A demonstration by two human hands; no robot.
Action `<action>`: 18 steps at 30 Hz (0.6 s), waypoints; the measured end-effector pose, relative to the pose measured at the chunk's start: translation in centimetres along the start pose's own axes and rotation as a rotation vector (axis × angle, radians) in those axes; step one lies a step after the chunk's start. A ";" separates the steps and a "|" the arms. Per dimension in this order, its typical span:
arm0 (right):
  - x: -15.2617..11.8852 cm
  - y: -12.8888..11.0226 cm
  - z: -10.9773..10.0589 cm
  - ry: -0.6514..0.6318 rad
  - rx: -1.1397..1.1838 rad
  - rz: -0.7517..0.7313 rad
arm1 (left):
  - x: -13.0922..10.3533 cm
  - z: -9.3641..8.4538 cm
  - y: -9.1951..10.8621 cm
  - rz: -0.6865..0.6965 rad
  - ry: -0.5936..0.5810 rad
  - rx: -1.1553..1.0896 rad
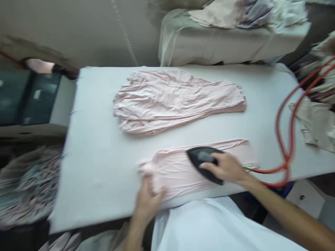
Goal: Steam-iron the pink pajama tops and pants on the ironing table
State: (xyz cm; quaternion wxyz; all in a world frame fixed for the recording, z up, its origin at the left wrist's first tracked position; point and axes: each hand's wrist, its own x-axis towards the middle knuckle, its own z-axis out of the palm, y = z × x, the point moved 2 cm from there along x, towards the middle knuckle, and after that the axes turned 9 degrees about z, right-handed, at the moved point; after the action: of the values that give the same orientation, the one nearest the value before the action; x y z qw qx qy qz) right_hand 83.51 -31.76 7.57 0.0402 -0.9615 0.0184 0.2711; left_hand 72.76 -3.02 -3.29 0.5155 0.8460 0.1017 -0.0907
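The fingers point(209, 166) of the right hand point(227, 167) are curled closed around the handle of a dark iron point(193, 157), which lies flat on a pale pink garment point(174, 169), its pointed end aimed toward the left. The fingers of the left hand point(148, 198) are at the garment's bunched left end, with the thumb spread away from them; they are blurred, so I cannot tell whether they pinch the fabric or only press on it. The garment stretches between the two sets of fingers and on past the right ones, wrinkled beneath the left part of the iron and smoother at its far right end.

Beyond both sets of fingers, a stack of pale pink garments point(167, 99) lies creased on the white-covered counter point(96, 164), apart from the garment under the iron. To the right of the right fingers, red hoses point(291, 129) loop over the counter, one running in close to the right hand. Farther out on that side are light-coloured clothes point(318, 122). Well beyond the fingers, more clothes point(222, 14) lie on a cloth-covered bench point(230, 45). Left of the left fingers, past the counter's edge, is a heap of fabric point(34, 188).
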 end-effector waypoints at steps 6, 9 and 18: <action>-2.2 0.0 0.0 0.095 -0.139 -0.015 | -1.6 5.5 3.6 0.231 -0.212 -0.228; -2.2 -6.2 3.1 -0.108 -0.223 -0.271 | -3.4 3.3 1.7 0.127 0.142 -0.125; -2.2 7.8 3.4 -0.222 -0.156 -0.300 | -2.7 13.4 8.3 0.251 0.271 0.344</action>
State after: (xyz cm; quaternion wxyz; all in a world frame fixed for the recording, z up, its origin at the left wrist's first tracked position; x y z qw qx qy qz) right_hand 79.44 -39.17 5.26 0.0073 -0.9178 -0.1507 0.3672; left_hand 71.69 -18.88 -1.60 0.3527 0.9317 0.0471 0.0725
